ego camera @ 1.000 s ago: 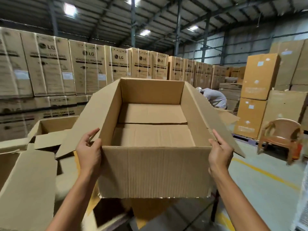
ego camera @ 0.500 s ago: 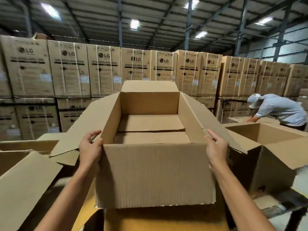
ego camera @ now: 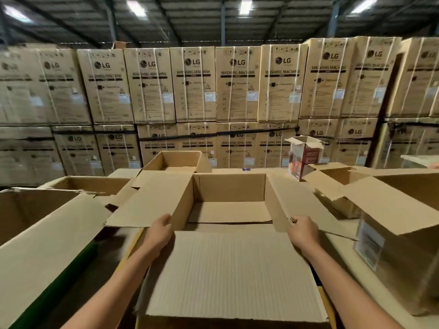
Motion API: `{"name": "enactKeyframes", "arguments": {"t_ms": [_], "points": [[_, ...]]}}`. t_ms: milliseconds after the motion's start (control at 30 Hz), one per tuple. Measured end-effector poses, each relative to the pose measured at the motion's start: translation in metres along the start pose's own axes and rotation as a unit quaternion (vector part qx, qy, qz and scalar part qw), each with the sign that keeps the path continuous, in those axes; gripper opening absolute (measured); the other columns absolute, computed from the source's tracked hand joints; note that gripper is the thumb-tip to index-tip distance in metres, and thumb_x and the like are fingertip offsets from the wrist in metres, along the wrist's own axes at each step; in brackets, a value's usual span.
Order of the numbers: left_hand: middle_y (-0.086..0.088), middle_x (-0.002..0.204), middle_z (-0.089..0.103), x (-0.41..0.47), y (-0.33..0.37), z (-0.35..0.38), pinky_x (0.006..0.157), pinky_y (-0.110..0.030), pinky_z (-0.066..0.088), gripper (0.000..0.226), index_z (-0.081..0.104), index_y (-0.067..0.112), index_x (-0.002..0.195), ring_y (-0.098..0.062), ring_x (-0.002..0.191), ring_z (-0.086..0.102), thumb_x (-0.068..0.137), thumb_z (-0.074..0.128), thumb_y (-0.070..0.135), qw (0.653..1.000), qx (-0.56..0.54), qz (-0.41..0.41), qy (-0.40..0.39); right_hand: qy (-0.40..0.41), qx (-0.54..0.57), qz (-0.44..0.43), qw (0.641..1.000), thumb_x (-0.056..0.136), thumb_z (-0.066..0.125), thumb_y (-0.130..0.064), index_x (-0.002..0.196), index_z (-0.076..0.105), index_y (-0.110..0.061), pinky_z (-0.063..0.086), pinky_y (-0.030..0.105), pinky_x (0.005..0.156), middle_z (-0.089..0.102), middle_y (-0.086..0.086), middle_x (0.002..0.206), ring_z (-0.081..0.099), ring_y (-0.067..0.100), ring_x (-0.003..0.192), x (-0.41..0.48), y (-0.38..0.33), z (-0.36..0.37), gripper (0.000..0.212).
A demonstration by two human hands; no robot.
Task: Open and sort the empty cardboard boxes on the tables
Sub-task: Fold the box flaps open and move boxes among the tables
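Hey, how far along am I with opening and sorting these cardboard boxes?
Done: the left box, rear box and right box stand open. In hand: the middle box, flaps spread, with the left hand and right hand each with a grip on a near corner. Left: setting it among the others; the printed carton at the back, top flaps up, may also need sorting.

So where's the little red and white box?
The small red-and-white printed carton stands right of centre in the head view, just behind a small open brown cardboard box.
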State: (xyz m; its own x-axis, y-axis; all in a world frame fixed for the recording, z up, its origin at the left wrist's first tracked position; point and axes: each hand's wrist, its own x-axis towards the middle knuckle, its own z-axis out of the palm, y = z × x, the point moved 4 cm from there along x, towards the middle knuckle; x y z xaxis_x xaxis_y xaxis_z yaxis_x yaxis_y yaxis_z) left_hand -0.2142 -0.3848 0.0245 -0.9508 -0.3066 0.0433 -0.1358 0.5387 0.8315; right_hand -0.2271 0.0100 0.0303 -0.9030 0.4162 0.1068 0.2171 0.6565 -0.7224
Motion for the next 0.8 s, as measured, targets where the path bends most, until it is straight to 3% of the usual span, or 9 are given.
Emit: {"name": "enactKeyframes", "arguments": {"t_ms": [167, 233, 333, 433, 500, 567, 600, 667, 800], "points": [[-0.008, 0.160, 0.030, 0.001, -0.005, 0.012, 0.116, -0.027, 0.021, 0.065, 0.027, 0.009, 0.155, -0.023, 0.146, 0.030, 0.098, 0.050, 0.031, 0.975, 0.163, 0.004, -0.149, -0.069, -0.219, -0.043, 0.972, 0.095, 0.051, -0.010, 0.117, 0.062, -0.010, 0.045, 0.033, 0.076, 0.064, 0.012, 0.118, 0.061, 0.034, 0.108, -0.014, -0.002, 0.003, 0.025], [-0.011, 0.158, 0.034, 0.003, 0.000, 0.011, 0.114, -0.028, 0.027, 0.060, 0.033, 0.006, 0.152, -0.026, 0.145, 0.034, 0.102, 0.049, 0.034, 0.951, 0.246, -0.011, -0.188, -0.093, -0.296, -0.072, 0.948, 0.096, 0.048, -0.011, 0.123, 0.058, -0.010, 0.043, 0.033, 0.078, 0.061, 0.011, 0.123, 0.060, 0.032, 0.112, -0.020, -0.007, -0.003, 0.029], [-0.015, 0.117, 0.069, 0.009, 0.011, 0.001, 0.085, -0.037, 0.058, 0.051, 0.066, 0.006, 0.118, -0.030, 0.102, 0.069, 0.093, 0.054, 0.049, 0.903, 0.365, -0.032, -0.223, -0.114, -0.379, -0.106, 0.912, 0.095, 0.052, -0.019, 0.126, 0.057, -0.013, 0.041, 0.034, 0.079, 0.061, 0.009, 0.124, 0.060, 0.030, 0.112, -0.020, -0.021, -0.017, 0.032], [-0.010, 0.092, 0.074, 0.020, 0.029, -0.008, 0.070, -0.037, 0.063, 0.037, 0.071, 0.007, 0.099, -0.024, 0.073, 0.074, 0.093, 0.054, 0.039, 0.880, 0.442, 0.015, -0.170, -0.137, -0.412, -0.122, 0.893, 0.092, 0.057, -0.022, 0.117, 0.059, -0.016, 0.043, 0.032, 0.073, 0.062, 0.003, 0.104, 0.062, 0.025, 0.091, -0.014, -0.034, -0.021, 0.026], [-0.005, 0.087, 0.073, 0.025, 0.050, -0.007, 0.066, -0.032, 0.062, 0.032, 0.071, 0.010, 0.099, -0.019, 0.065, 0.072, 0.095, 0.054, 0.036, 0.863, 0.480, 0.075, -0.141, -0.134, -0.418, -0.143, 0.887, 0.092, 0.056, -0.021, 0.106, 0.060, -0.016, 0.046, 0.031, 0.069, 0.057, -0.001, 0.084, 0.060, 0.022, 0.077, -0.008, -0.043, -0.018, 0.016], [-0.002, 0.090, 0.072, 0.031, 0.065, 0.006, 0.064, -0.030, 0.062, 0.028, 0.069, 0.015, 0.104, -0.016, 0.064, 0.072, 0.096, 0.056, 0.038, 0.854, 0.478, 0.110, -0.172, -0.132, -0.416, -0.178, 0.882, 0.092, 0.057, -0.023, 0.095, 0.060, -0.016, 0.045, 0.030, 0.066, 0.057, -0.001, 0.077, 0.059, 0.021, 0.074, -0.001, -0.054, -0.009, 0.008], [-0.002, 0.095, 0.072, 0.035, 0.068, 0.017, 0.065, -0.030, 0.061, 0.027, 0.068, 0.017, 0.108, -0.016, 0.069, 0.072, 0.096, 0.057, 0.039, 0.845, 0.482, 0.120, -0.198, -0.142, -0.412, -0.200, 0.878, 0.093, 0.059, -0.028, 0.092, 0.061, -0.017, 0.045, 0.030, 0.066, 0.061, 0.000, 0.081, 0.061, 0.022, 0.076, 0.002, -0.060, -0.002, 0.011], [-0.003, 0.112, 0.071, 0.053, 0.068, 0.043, 0.079, -0.032, 0.057, 0.037, 0.065, 0.018, 0.121, -0.019, 0.091, 0.069, 0.093, 0.062, 0.042, 0.825, 0.491, 0.157, -0.232, -0.179, -0.392, -0.236, 0.871, 0.093, 0.063, -0.041, 0.106, 0.067, -0.019, 0.048, 0.032, 0.074, 0.069, 0.003, 0.104, 0.064, 0.024, 0.094, 0.013, -0.068, 0.022, 0.026], [-0.007, 0.148, 0.049, 0.093, 0.051, 0.094, 0.108, -0.038, 0.042, 0.076, 0.037, 0.017, 0.150, -0.027, 0.131, 0.050, 0.088, 0.070, 0.044, 0.821, 0.460, 0.175, -0.291, -0.266, -0.368, -0.244, 0.857, 0.084, 0.071, -0.054, 0.135, 0.058, -0.023, 0.049, 0.035, 0.090, 0.061, 0.001, 0.134, 0.058, 0.025, 0.120, 0.038, -0.070, 0.084, 0.060]]}}
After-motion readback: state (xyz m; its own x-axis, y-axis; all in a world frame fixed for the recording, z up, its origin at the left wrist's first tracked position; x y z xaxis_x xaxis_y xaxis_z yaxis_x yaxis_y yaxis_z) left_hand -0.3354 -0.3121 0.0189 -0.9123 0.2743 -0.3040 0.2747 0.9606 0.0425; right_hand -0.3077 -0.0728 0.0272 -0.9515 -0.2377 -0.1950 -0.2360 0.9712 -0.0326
